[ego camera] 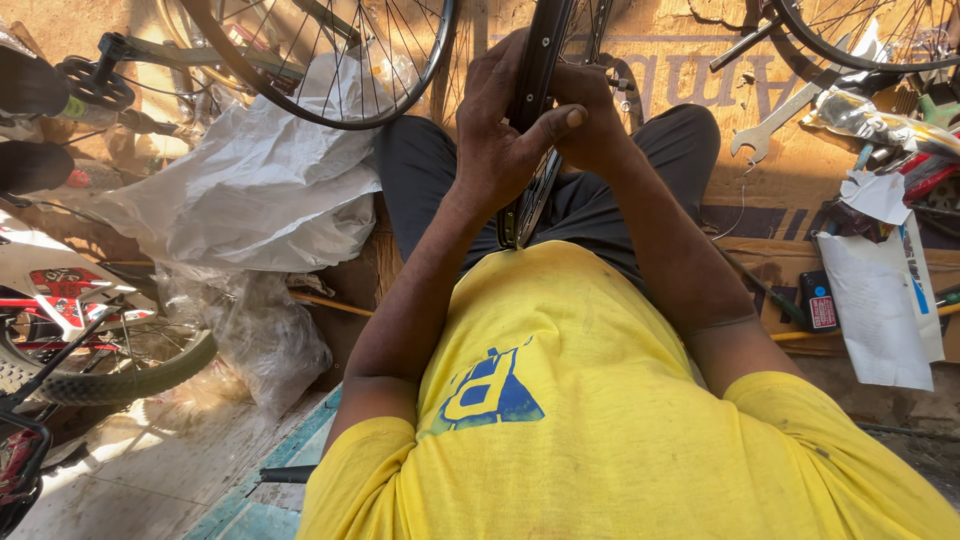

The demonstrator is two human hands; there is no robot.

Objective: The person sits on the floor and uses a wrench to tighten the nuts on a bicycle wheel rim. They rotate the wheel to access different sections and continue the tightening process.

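Note:
A black bicycle wheel rim with thin spokes stands upright on edge between my knees, seen from above. My left hand grips the rim from the left, thumb stretched across to the right. My right hand holds the same rim from the right, fingers wrapped behind it. Both forearms run down to my yellow shirt. The rim's upper part leaves the frame at the top.
Another spoked wheel leans at upper left over crumpled white plastic sheeting. A metal spanner, papers and small tools lie at right. A small bicycle with a tyre sits at left.

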